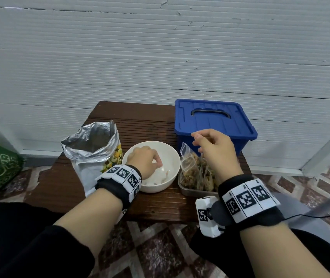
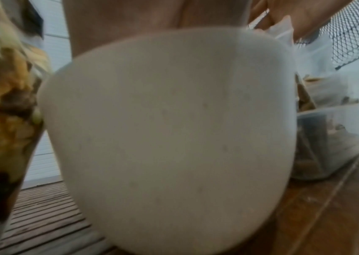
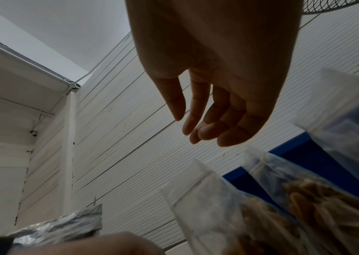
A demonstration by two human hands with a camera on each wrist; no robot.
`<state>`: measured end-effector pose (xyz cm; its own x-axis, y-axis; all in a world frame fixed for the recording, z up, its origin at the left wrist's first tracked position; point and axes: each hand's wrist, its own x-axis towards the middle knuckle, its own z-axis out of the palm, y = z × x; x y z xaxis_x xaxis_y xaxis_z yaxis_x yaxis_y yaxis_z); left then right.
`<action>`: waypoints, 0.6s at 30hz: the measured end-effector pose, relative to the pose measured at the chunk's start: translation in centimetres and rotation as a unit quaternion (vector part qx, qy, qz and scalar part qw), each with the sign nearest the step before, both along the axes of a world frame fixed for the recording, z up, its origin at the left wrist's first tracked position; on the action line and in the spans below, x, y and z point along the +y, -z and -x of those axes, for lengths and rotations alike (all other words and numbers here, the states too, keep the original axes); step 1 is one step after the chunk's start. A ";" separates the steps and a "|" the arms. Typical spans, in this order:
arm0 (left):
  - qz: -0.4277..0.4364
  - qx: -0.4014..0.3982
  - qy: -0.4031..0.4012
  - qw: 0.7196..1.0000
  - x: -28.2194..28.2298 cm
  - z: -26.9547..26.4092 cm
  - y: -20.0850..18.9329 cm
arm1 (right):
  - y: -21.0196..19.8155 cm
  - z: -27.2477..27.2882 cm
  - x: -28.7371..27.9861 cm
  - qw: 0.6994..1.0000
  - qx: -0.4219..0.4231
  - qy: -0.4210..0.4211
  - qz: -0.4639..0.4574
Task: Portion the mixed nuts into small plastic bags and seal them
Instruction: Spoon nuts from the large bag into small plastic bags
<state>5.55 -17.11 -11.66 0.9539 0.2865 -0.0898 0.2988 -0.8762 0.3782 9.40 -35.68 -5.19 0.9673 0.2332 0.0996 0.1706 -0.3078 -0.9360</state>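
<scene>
Several small plastic bags (image 1: 197, 173) filled with mixed nuts stand upright, packed side by side, in a metal tray (image 1: 188, 191) at the right of the counter (image 1: 63, 189), just in front of the blue lidded box (image 1: 214, 121). From my right wrist view their zip tops (image 3: 200, 188) look flat and closed, though the plastic is too blurred to be sure.

My right hand (image 1: 215, 151) hovers just above those bags, palm down, wrist raised. Its fingers (image 3: 209, 119) hang loosely curved and close together with the thumb (image 3: 171, 96) a little apart. It holds nothing and touches no bag.

My left hand (image 1: 146, 160) reaches down into the white bowl (image 1: 172, 157), which sits between the tray and the foil bag (image 1: 92, 141). Its fingertips are bunched low near the bottom of the bowl, but I cannot tell whether they pinch anything. Only a few scraps show on the bowl's inner wall. My left wrist view is almost filled by the bowl's outer side (image 2: 169, 129).

The foil bag stands open at the left, touching or just beside the bowl, with a picture of mixed nuts (image 1: 114, 157) on its front. No writing on it is readable.

Both my forearms come from black sleeves, each wrist wearing a black band with square black-and-white markers (image 1: 248, 199).
</scene>
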 end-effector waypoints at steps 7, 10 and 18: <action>0.197 -0.213 -0.064 0.955 -0.6 0.4 -2.8 | 0.1 0.1 0.3 1.000 -0.017 -0.007 0.014; 0.290 -0.275 -0.074 0.914 -1.5 0.5 -3.9 | 0.1 0.3 0.3 0.999 -0.034 -0.019 0.025; 0.475 -0.313 -0.122 0.813 -3.5 0.7 -5.5 | -0.4 0.9 0.4 0.997 -0.014 -0.073 0.030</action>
